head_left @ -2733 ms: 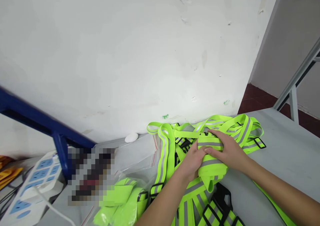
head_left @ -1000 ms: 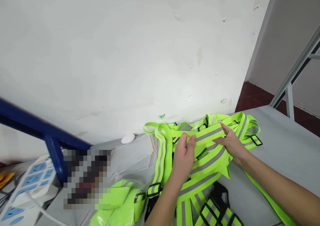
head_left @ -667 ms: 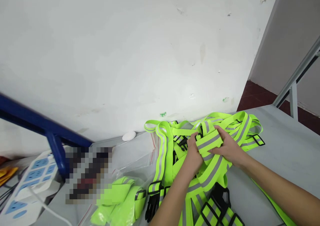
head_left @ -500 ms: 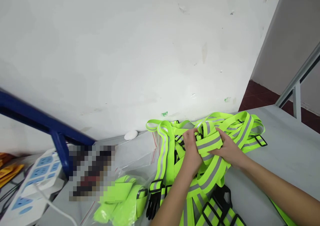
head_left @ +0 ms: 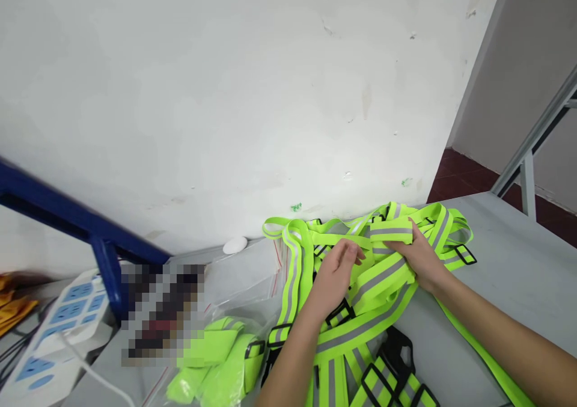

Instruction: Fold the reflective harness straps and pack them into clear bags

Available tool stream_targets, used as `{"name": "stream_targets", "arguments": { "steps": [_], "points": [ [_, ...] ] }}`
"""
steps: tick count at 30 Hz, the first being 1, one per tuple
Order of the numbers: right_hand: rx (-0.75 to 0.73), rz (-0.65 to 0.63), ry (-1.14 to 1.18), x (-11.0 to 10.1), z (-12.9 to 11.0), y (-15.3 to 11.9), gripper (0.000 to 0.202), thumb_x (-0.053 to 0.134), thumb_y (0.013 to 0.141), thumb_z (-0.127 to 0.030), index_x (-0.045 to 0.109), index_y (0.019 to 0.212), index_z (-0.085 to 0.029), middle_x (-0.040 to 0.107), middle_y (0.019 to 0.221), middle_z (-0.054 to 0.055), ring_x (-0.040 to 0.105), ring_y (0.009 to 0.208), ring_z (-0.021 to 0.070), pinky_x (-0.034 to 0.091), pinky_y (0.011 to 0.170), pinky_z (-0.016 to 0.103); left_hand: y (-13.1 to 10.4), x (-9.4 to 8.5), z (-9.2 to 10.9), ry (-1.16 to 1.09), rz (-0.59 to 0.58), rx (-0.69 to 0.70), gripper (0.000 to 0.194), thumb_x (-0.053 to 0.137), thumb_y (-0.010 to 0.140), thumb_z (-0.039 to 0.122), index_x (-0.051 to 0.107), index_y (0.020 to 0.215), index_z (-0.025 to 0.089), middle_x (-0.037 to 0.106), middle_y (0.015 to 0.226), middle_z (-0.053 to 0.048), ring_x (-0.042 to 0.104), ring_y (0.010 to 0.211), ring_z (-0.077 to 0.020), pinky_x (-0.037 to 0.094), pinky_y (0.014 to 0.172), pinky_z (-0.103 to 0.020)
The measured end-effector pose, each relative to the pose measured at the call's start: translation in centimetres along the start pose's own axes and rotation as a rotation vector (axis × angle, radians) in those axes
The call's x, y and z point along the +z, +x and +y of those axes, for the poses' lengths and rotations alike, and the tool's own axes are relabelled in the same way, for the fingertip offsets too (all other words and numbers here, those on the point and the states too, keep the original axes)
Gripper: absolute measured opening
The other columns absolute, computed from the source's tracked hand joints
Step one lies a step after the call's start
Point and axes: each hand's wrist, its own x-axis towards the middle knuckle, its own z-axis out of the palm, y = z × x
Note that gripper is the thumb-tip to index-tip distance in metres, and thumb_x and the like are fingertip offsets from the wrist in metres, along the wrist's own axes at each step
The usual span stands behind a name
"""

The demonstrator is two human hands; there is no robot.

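Pinching folded strap over strap pile: right hand clamped on it, left hand beside, grip unclear. Hanging loops could snag black buckle, pulling folds undone.

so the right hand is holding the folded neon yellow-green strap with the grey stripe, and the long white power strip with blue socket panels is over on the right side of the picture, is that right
Not quite: the long white power strip with blue socket panels is on the left side, as the head view shows. The right hand does hold the folded neon yellow-green strap.
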Motion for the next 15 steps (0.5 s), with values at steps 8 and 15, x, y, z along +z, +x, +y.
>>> {"name": "stream_targets", "arguments": {
  "steps": [8,15],
  "points": [
    [-0.052,0.087,0.005,-1.7,-1.0,1.2,0.071,0.081,0.066,-0.038,0.049,0.129,-0.030,0.070,0.115,0.003,0.066,0.105,0.0289,0.057,0.082,0.040,-1.1,-3.1,0.5,-0.018,-0.351,-0.084,0.028,0.062,0.079,0.047,0.055,0.077,0.020,0.043,0.061,0.006,0.037,0.054,-0.0098,0.032,0.052,-0.022],
    [-0.046,0.096,0.049,-2.1,-1.4,1.2,0.077,0.082,0.065,-0.034,0.045,0.134,-0.032,0.069,0.118,0.002,0.065,0.109,0.0289,0.055,0.087,0.042,-1.1,-5.9,0.5,0.249,-0.287,-0.032,0.029,0.063,0.079,0.049,0.063,0.072,0.020,0.058,0.072,0.000,0.053,0.069,-0.0170,0.041,0.064,-0.027]
  ]
}}
